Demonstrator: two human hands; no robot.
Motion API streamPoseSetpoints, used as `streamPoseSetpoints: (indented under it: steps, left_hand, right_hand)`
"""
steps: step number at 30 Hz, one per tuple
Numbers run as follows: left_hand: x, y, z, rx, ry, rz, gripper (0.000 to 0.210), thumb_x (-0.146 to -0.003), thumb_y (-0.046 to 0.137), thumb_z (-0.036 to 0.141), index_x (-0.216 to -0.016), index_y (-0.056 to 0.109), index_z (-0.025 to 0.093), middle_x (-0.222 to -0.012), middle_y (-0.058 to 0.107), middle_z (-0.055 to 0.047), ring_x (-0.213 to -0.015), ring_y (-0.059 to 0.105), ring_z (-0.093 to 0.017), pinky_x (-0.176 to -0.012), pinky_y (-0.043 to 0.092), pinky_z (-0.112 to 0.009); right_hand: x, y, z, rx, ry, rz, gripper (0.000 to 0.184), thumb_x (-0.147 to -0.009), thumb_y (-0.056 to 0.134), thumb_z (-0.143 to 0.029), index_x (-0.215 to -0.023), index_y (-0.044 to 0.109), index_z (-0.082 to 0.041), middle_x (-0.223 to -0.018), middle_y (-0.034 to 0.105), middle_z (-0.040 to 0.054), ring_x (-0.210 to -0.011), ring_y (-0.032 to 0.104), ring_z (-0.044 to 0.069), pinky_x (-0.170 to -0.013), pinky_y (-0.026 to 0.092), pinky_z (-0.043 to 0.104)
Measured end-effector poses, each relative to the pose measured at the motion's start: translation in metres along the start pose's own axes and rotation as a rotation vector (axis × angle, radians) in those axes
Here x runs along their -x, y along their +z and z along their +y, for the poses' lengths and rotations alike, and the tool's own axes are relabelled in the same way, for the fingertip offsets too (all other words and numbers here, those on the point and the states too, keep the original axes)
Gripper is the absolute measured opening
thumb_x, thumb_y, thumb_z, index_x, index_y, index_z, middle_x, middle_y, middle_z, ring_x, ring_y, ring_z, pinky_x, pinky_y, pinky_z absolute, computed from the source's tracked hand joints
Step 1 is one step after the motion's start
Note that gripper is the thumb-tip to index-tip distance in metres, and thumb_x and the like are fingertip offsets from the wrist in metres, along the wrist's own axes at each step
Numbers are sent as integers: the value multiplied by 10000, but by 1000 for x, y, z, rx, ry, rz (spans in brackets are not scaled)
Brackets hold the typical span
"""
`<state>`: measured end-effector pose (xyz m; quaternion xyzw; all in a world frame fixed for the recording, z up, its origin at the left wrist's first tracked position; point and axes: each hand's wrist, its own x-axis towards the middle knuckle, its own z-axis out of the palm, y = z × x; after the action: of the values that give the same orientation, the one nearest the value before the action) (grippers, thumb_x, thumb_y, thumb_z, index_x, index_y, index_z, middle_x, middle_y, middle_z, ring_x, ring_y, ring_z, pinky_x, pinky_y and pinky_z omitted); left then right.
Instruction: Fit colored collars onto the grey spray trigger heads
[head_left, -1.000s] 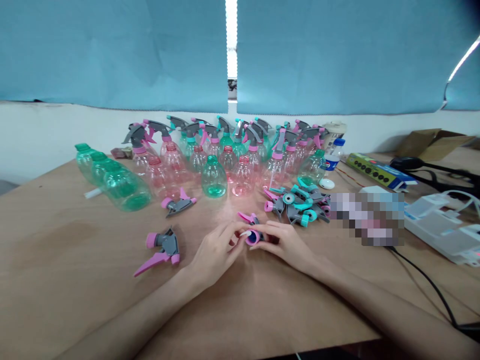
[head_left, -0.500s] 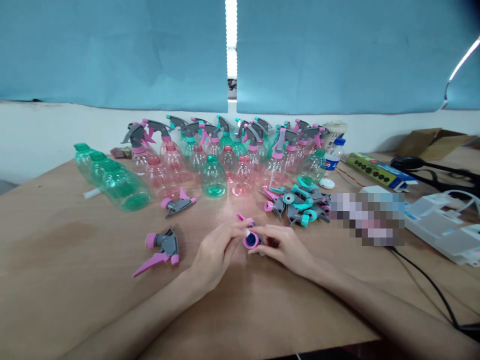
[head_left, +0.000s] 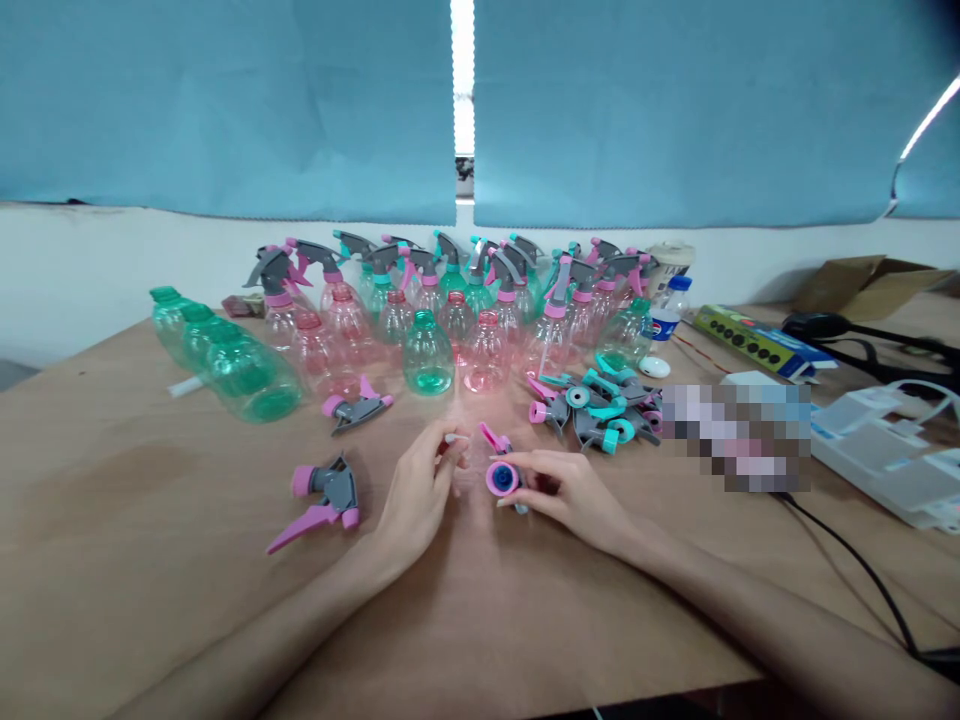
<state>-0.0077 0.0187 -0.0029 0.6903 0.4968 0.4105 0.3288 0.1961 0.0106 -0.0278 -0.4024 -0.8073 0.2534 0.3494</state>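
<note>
My right hand (head_left: 570, 490) grips a pink and grey spray head (head_left: 502, 479) between thumb and fingers, its round pink collar facing up at me with a dark blue inside. To the left of it, apart from the collar, is my left hand (head_left: 424, 490), its fingers curled and pinched. Something small and whitish shows at those fingertips; I cannot make out what it is. Two more pink and grey spray heads lie on the table, one left of my left hand (head_left: 330, 495) and one farther back (head_left: 360, 408).
Several pink and green bottles (head_left: 427, 355) stand at the back, many with spray heads on. Green bottles (head_left: 251, 370) stand or lean at left. Loose spray heads (head_left: 600, 405) form a pile right of centre. A clear plastic case (head_left: 892, 450), a cable and a cardboard box (head_left: 862, 285) are at right.
My left hand has drawn back to the left, away from the spray head's collar, with its fingers pinched. My right hand stays in place, gripping the spray head.
</note>
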Motion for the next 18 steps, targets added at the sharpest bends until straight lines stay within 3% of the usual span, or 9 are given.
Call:
streamPoseSetpoints:
  steps: [4,10,18]
  left_hand:
    - [-2,4,-4,203,-135,-70,106,-831,563,263,-843,613,170,-838,617,0,-538,551,-97,-571,477,-252]
    - [-7,5,-4,385,-308,-123,232,-776,651,326,-913,677,141,-950,682,-71,-851,645,-182,-743,547,-311]
    - [-7,3,-3,513,-426,-75,350,-749,674,399,-934,678,102,-1030,675,-132,-1000,615,-238,-845,513,-335]
  right_hand:
    - [0,0,-1,-9,15,-2,362,-827,628,-412,-1132,650,-216,-813,685,13,-602,516,116,-597,427,231]
    - [-1,-2,-3,-25,24,-14,359,-832,632,-380,-1154,639,-222,-849,692,13,-625,534,119,-604,437,231]
    - [-1,-2,-1,-14,17,-18,355,-830,637,-371,-1151,639,-218,-863,700,14,-633,547,120,-614,448,228]
